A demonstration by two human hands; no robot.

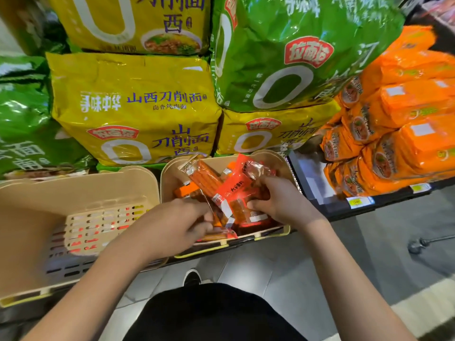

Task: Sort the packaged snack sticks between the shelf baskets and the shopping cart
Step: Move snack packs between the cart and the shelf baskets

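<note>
Two beige shelf baskets stand side by side. The right basket [273, 158] holds several orange and red packaged snack sticks [209, 180]. Both hands are inside it. My right hand [280, 200] is closed around a bunch of red packets [236, 190], which stick up and to the left. My left hand [177, 222] grips packets at the basket's front; its fingertips are hidden among the wrappers. The left basket [81, 193] shows only its slotted floor. No shopping cart body is in view.
Big yellow noodle bags [133, 102] and green noodle bags [295, 45] are stacked right behind the baskets. Orange noodle packs [403, 134] fill the shelf to the right. A metal wheel and bar [418, 244] rest on the grey floor at right. My shoe [192, 278] is below.
</note>
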